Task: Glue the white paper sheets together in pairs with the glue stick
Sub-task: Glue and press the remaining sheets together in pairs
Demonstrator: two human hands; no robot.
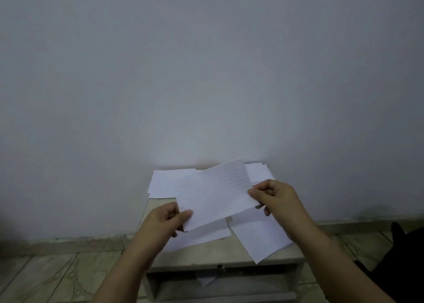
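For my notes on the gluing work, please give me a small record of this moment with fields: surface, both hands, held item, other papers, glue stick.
surface: small table against a wall
left hand: pinches the lower left corner of the held sheet
right hand: pinches its right edge
held sheet: white, lifted above the table, tilted
other papers: loose sheets under it, a stack at the back left
glue stick: not visible

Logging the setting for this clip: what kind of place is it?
Probably a room at home, not a workshop: a small low table strewn with paper sheets stands against a bare wall on a tiled floor.
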